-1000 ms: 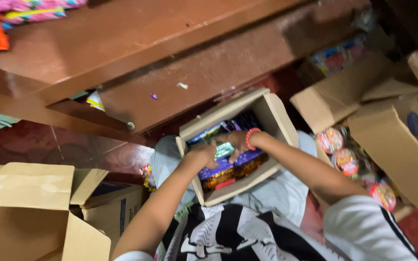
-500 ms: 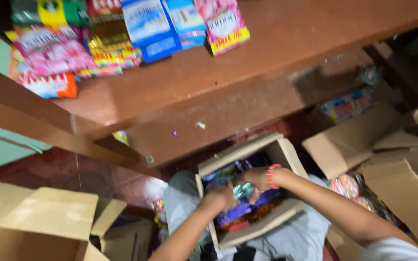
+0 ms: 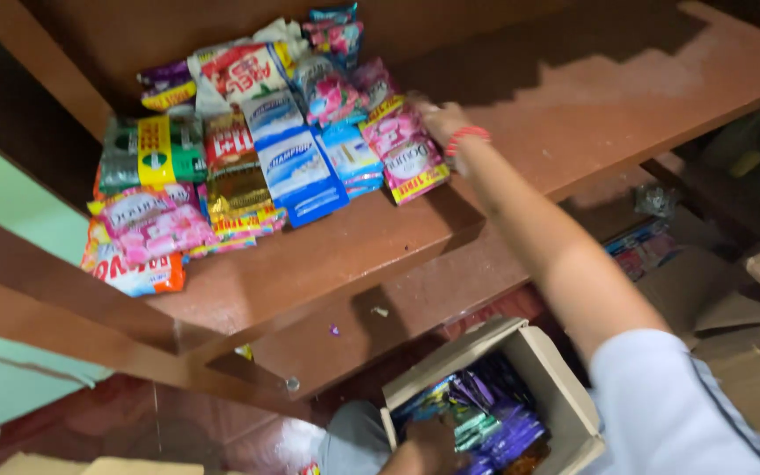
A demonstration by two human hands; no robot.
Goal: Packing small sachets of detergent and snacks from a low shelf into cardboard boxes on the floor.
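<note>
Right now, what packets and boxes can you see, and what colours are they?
Pink candy bag: shelf, under the right hand.
Blue and white packets: flat, mid-shelf.
Green and yellow pack: shelf's left.
Cardboard box: open, below, purple packets inside, left hand in it.

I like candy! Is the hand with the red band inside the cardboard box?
No, the right hand is up on the wooden shelf, touching a pink packet.
</note>
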